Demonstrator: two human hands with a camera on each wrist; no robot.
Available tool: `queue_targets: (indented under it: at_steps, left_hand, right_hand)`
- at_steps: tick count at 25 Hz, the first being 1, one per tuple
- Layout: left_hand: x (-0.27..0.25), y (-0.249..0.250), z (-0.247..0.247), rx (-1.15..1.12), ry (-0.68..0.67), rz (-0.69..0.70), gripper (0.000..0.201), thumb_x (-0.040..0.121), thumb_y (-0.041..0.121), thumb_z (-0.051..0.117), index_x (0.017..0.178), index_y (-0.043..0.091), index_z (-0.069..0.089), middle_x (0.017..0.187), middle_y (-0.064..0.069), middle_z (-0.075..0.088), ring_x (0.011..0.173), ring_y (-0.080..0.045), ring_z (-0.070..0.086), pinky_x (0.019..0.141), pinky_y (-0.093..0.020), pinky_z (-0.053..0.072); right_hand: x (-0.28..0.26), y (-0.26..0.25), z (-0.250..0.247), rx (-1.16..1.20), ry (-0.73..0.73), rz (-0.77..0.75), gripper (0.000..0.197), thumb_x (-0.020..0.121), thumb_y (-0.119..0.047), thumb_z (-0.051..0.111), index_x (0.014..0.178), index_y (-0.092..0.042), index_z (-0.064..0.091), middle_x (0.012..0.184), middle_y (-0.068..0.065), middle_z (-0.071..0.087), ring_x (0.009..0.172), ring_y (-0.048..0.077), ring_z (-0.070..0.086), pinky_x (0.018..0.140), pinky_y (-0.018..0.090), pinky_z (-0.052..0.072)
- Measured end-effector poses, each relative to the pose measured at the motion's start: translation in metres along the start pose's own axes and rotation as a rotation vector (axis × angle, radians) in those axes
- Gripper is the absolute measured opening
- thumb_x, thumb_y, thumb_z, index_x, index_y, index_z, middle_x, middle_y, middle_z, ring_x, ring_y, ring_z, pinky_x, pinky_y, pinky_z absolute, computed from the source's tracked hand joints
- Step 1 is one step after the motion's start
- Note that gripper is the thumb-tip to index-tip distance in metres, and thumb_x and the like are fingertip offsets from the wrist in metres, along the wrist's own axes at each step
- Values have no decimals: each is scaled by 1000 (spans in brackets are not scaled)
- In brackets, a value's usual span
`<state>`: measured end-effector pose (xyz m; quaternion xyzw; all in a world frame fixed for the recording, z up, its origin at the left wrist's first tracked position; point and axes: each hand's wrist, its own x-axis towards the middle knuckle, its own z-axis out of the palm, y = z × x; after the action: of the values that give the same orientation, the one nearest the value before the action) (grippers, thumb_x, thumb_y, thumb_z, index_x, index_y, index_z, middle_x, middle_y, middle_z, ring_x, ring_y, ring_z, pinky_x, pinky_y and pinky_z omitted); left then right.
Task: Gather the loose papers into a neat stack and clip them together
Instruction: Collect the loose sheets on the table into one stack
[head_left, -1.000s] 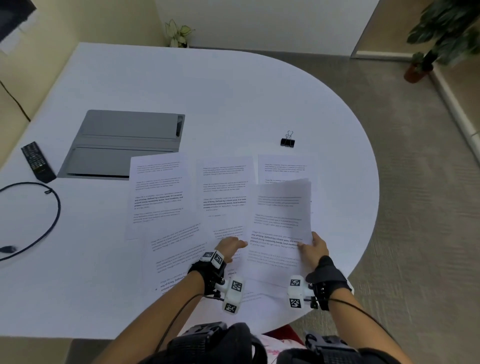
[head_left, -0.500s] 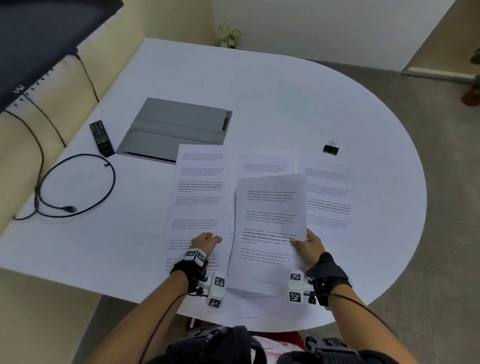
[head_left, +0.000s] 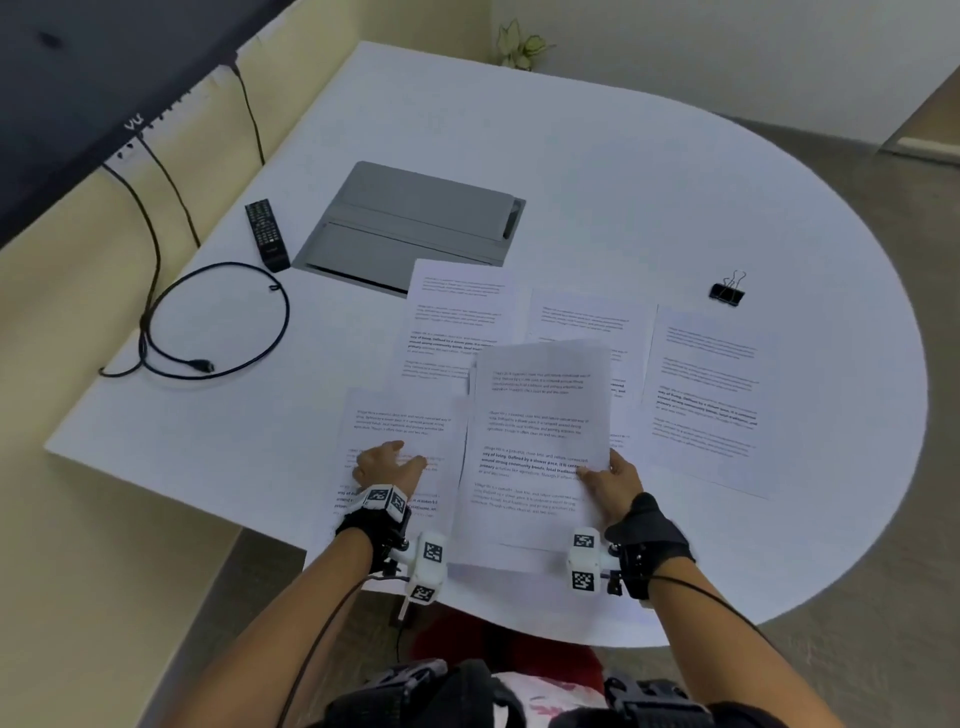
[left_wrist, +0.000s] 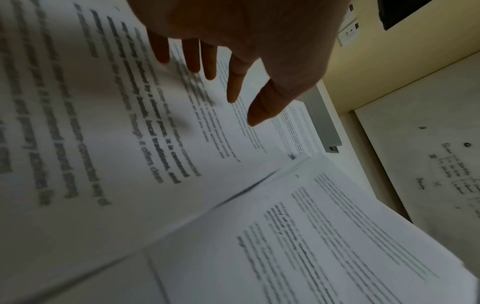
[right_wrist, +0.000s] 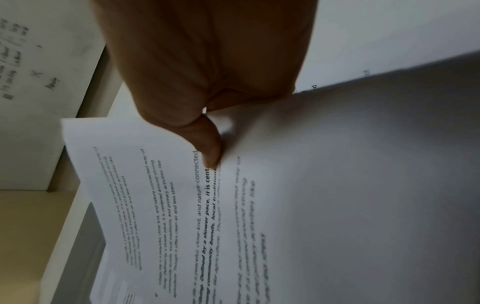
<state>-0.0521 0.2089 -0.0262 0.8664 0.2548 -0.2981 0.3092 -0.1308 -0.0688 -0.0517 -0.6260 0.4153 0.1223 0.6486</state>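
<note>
Several printed white sheets lie spread on the white table (head_left: 623, 171). My right hand (head_left: 610, 480) pinches a small stack of papers (head_left: 540, 441) by its right edge, thumb on top (right_wrist: 211, 156), the stack lifted and tilted over the sheets below. My left hand (head_left: 389, 462) lies with straight, spread fingers (left_wrist: 207, 67) on a loose sheet (head_left: 400, 415) at the near left. More loose sheets lie at the back left (head_left: 457, 317), middle (head_left: 587, 317) and right (head_left: 711, 395). A black binder clip (head_left: 727, 292) sits on the table, far right of the papers.
A grey folded case (head_left: 415, 223) lies behind the papers. A black remote (head_left: 266, 234) and a looped black cable (head_left: 218, 317) are at the left. A dark screen (head_left: 78, 78) hangs over the table's left corner. The table's near edge is right under my wrists.
My right hand has carried the held stack leftwards over the middle sheets. My left hand has moved left onto the near-left sheet. The camera has swung left.
</note>
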Motion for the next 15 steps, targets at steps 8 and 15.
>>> queue_targets:
  at_steps: [8, 15]
  left_hand:
    - [20, -25, -26, 196, -56, -206, 93, 78, 38, 61, 149, 28, 2, 158, -16, -13, 144, -42, -4, 118, -55, 8]
    - [3, -1, 0, 195, -193, -66, 78, 85, 34, 52, 149, 30, 7, 159, -8, -13, 146, -37, -3, 119, -47, 7]
  right_hand:
    - [2, -4, 12, 236, 111, -23, 43, 85, 6, 58, 127, -3, 53, 124, 20, 61, 108, 36, 60, 103, 51, 44]
    - [2, -12, 11, 194, 23, -27, 41, 86, 6, 57, 126, -3, 54, 117, 15, 62, 102, 32, 59, 96, 43, 48]
